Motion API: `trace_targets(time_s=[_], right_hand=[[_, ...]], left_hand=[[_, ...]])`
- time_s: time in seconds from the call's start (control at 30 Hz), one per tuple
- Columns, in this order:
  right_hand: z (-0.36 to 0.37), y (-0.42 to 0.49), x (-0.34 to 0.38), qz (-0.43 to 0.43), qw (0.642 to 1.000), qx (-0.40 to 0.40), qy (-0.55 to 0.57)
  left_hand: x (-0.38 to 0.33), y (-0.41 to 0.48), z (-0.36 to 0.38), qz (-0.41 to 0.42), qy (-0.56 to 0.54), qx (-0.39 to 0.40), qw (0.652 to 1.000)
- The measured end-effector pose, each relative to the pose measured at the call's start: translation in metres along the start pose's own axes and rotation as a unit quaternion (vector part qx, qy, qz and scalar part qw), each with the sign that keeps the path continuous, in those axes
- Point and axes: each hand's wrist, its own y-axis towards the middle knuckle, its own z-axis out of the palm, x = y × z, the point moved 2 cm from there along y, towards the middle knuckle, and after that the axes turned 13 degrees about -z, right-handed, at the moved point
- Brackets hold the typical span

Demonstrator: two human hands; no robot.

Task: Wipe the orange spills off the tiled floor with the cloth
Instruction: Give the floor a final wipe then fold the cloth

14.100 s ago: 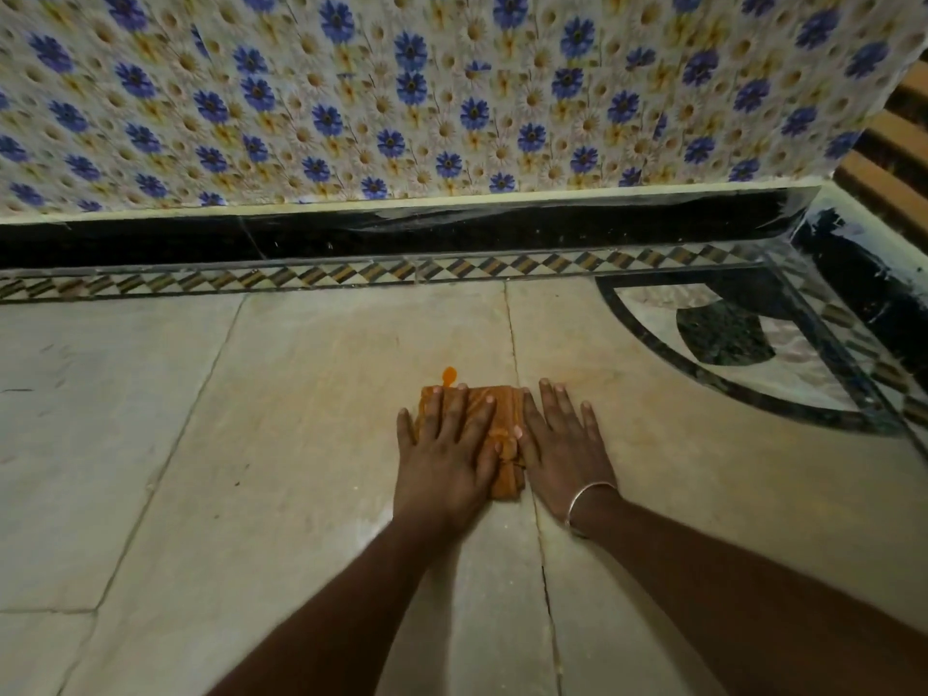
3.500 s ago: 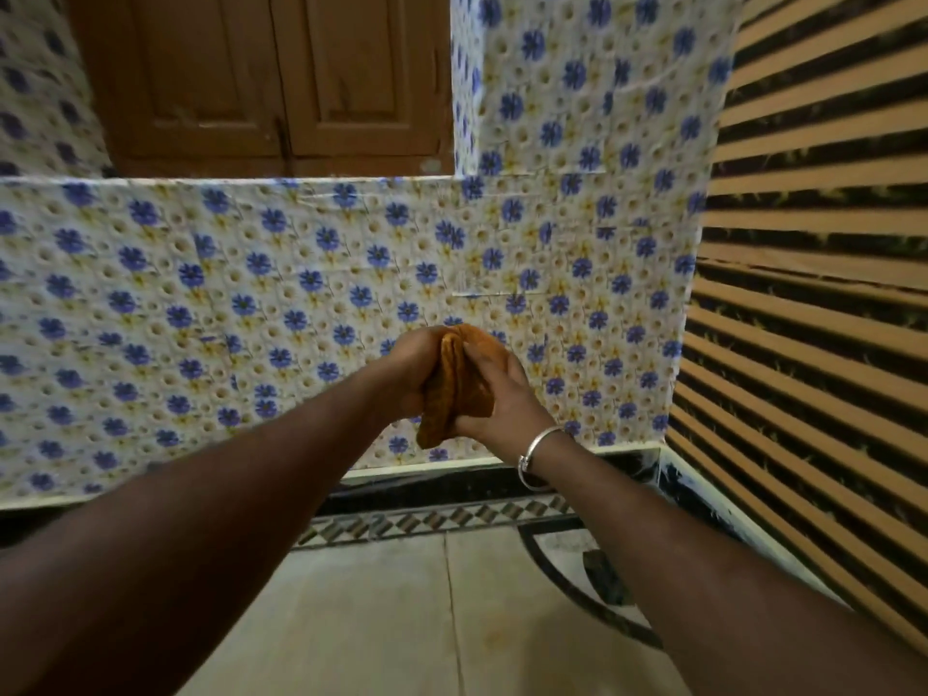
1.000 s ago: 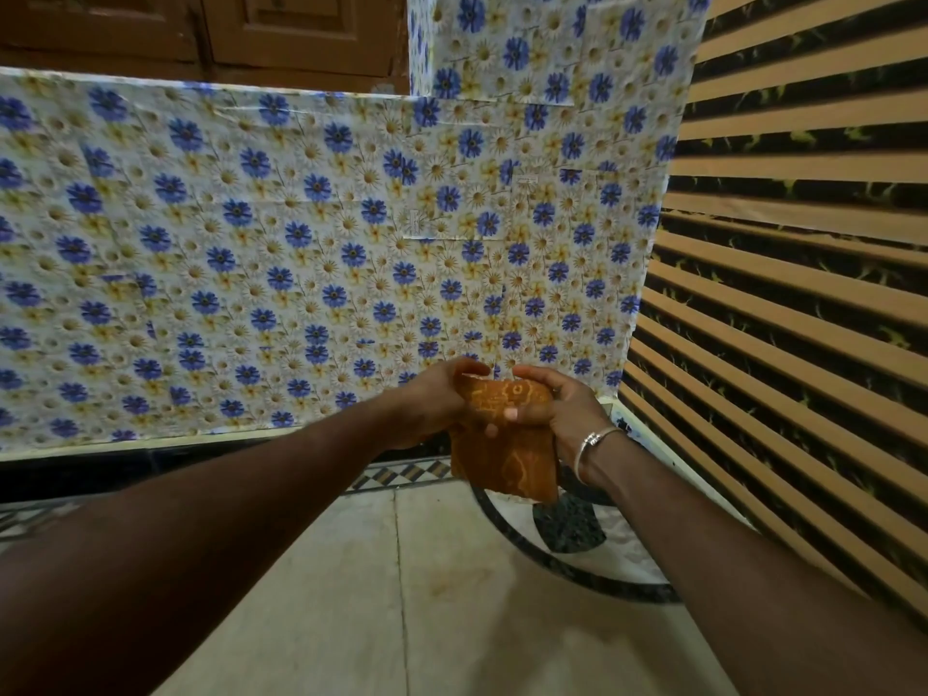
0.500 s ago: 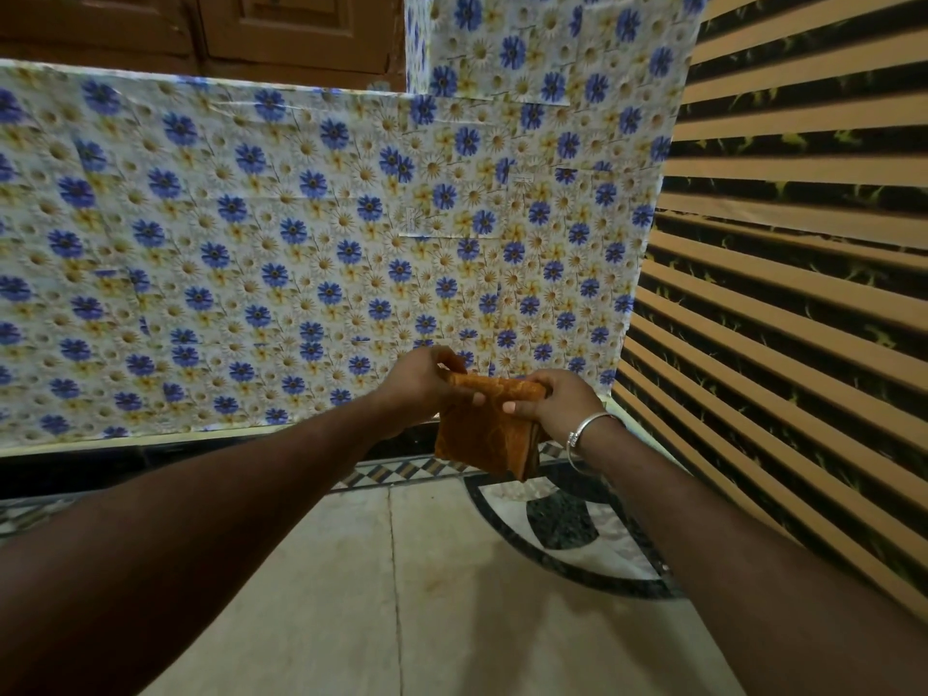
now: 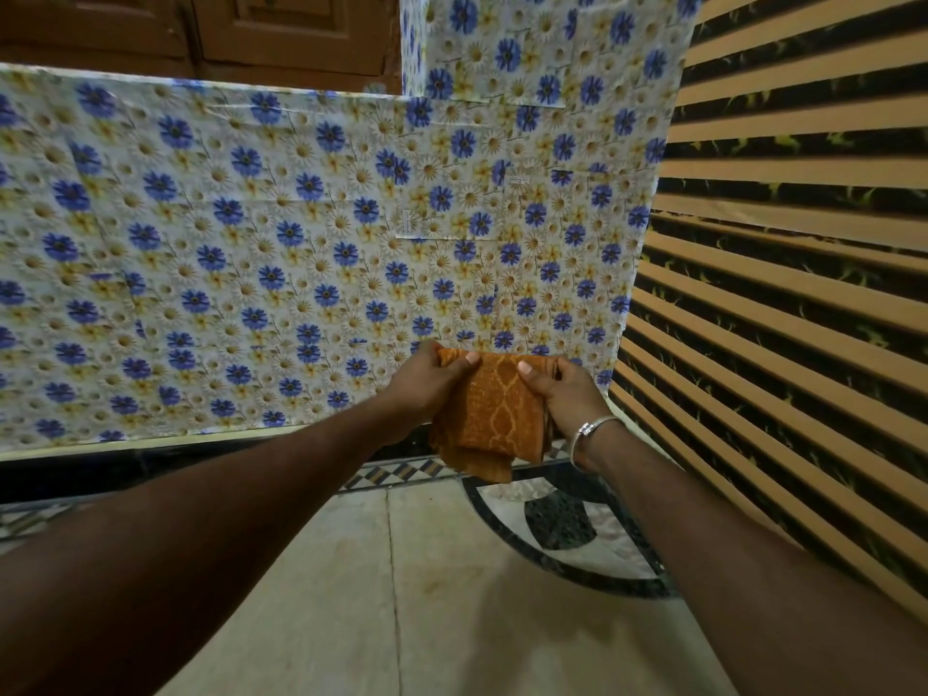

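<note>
A flowered wall (image 5: 251, 243) and tiled floor (image 5: 452, 595) are seen behind and below raised hands.
The folded orange cloth (image 5: 489, 414) is pinched at its top edge between the left hand (image 5: 427, 384) and the right hand (image 5: 565, 394), held above the floor.

The cloth (image 5: 489, 409) hangs above the floor (image 5: 326, 595) near its far right corner, left hand (image 5: 427, 381) on its left edge, right hand (image 5: 562, 394) on its right. A low wall (image 5: 251, 243) stands behind; a slatted wall (image 5: 803, 243) lines the right.
</note>
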Motion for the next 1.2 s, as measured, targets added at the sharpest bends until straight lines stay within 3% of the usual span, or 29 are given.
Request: trace_targets(time_s=[0.13,0.33,0.53,0.67,0.8,1.0,1.2], right_hand=[[0.013,-0.003,-0.002,-0.096,0.986,-0.008,-0.138],[0.026,0.001,-0.020,-0.098,0.983,-0.075,-0.139],[0.030,0.019,-0.053,0.058,0.994,-0.087,0.007],[0.030,0.021,-0.065,0.113,0.973,0.008,0.203],[0.034,0.017,-0.076,0.121,0.953,0.092,0.262],[0.046,0.028,-0.081,0.116,0.955,0.054,0.266],[0.066,0.046,-0.050,0.066,0.977,-0.002,0.205]], left_hand=[[0.000,0.000,0.004,0.054,0.069,-0.080,0.993],[0.007,0.009,0.000,0.065,0.073,-0.122,0.988],[0.026,0.023,-0.009,-0.044,-0.064,0.006,0.997],[0.037,0.028,-0.014,-0.087,-0.119,0.098,0.984],[0.047,0.033,-0.026,-0.104,-0.128,0.151,0.975],[0.054,0.040,-0.028,-0.110,-0.120,0.071,0.984],[0.021,0.047,-0.020,-0.003,-0.057,-0.090,0.994]])
